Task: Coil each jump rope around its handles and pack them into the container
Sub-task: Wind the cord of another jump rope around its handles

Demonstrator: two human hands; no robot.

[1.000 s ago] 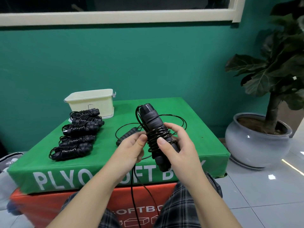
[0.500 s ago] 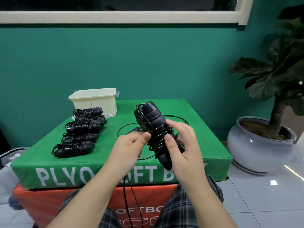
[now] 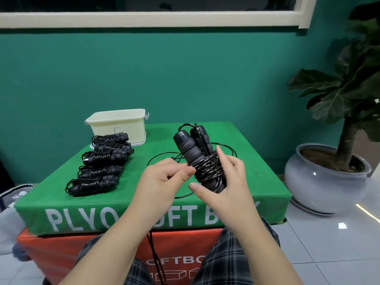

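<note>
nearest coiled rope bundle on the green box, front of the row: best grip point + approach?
Grip the nearest coiled bundle across its wound middle, coming from above with a hand. It lies flat on the green box, long axis left-right, with the coils thickest mid-length. The loose loop at its left end would likely slip.

The green plyo box [image 3: 236,210] carries large white capitals on its front face: "PLYO", then "FT B" of further words, the rest covered by the person's arms. The orange box [image 3: 51,256] beneath it shows white "OFTBO" between the knees, above small outline drawings of boxes
</note>
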